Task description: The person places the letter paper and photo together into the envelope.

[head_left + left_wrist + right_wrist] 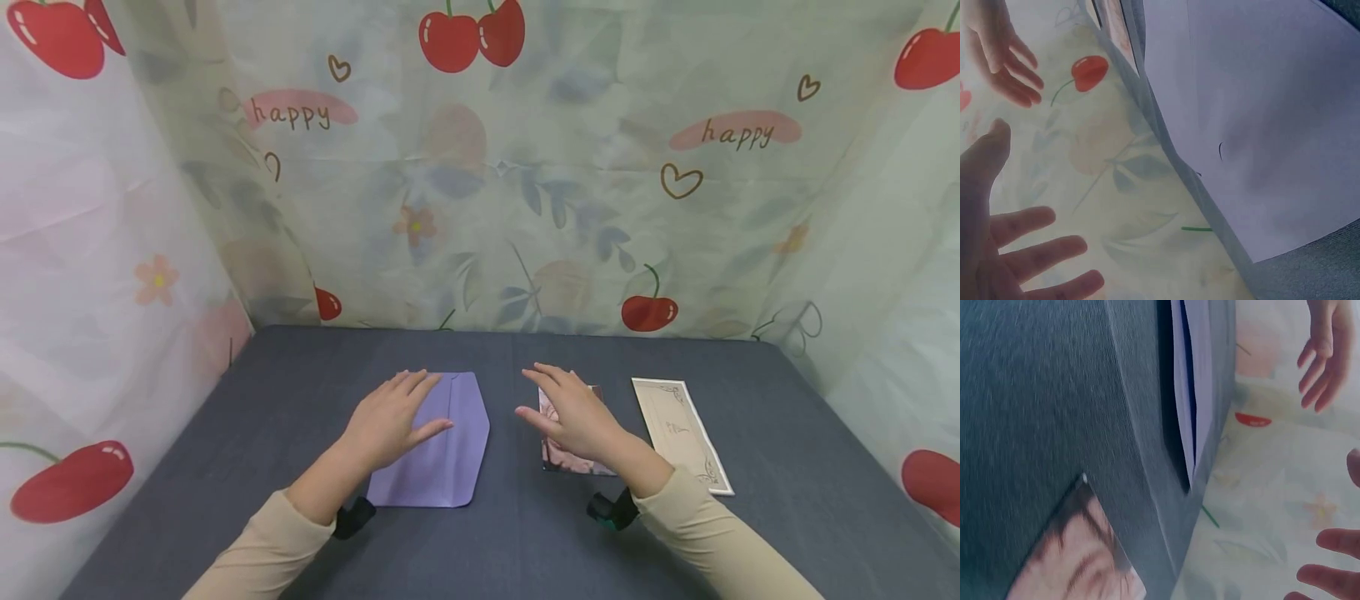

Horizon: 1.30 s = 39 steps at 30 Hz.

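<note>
A purple envelope [438, 446] lies flat on the grey tabletop [225, 433], its pointed flap end toward the middle. The left hand [390, 417] hovers over its left part with fingers straight and spread, holding nothing; whether the palm touches the paper I cannot tell. The right hand [573, 412] is likewise open and empty, fingers extended above a photo [558, 458] that lies just right of the envelope. A cream card [681, 433] with printed corners lies further right, apart from both hands.

The envelope looks light, thin and flexible: it would likely slide on the cloth-like surface if pushed and crease if pinched hard. The right wrist view shows its edge slightly lifted with a gap between the layers [1192, 394], so the open flap side seems the best place to take hold, thumb under and fingers on top. The photo looks stiffer and glossy, probably slippery; lifting a corner [1085, 481] or an edge should work better than pressing from above.
</note>
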Available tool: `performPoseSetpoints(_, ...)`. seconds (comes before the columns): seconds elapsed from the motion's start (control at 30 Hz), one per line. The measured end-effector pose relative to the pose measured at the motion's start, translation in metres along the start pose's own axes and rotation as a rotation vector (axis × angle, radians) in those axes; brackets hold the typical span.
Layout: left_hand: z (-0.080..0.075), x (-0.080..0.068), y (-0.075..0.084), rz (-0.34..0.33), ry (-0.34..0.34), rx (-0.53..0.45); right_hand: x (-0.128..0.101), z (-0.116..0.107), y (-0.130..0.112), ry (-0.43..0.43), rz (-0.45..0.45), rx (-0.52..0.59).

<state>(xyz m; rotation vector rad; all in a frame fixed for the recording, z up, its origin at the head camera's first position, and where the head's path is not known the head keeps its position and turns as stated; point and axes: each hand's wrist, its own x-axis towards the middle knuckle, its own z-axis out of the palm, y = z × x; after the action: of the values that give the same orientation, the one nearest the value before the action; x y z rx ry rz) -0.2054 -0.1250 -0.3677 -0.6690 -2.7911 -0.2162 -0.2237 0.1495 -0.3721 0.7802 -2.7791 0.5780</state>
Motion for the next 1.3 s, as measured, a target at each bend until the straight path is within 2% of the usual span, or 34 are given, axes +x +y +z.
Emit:
performPoseSetpoints(0.1,0.002,-0.001,-0.001,0.042,-0.021,-0.005,0.001,0.006,-0.005,-0.014,-0.034,0.01)
performPoseSetpoints(0.3,0.012,-0.002,-0.003,0.165,-0.12,-0.04,0.003,0.018,-0.012,-0.079,-0.078,0.051)
performPoseSetpoints(0.43,0.02,-0.004,-0.004,0.267,-0.118,-0.043,0.004,0.028,-0.016,-0.116,-0.124,0.083)
performPoseSetpoints(0.57,0.026,-0.005,-0.004,0.331,-0.123,-0.024,0.005,0.036,-0.02,-0.165,-0.145,0.12)
performPoseSetpoints(0.83,0.032,-0.008,-0.002,0.32,-0.238,-0.027,0.008,0.049,-0.028,-0.225,-0.175,0.121)
performPoseSetpoints(1.03,0.037,-0.011,-0.003,0.335,-0.256,-0.027,0.01,0.058,-0.031,-0.248,-0.209,0.129)
performPoseSetpoints(1.3,0.041,-0.013,-0.002,0.354,-0.264,-0.02,0.011,0.065,-0.034,-0.323,-0.171,0.131)
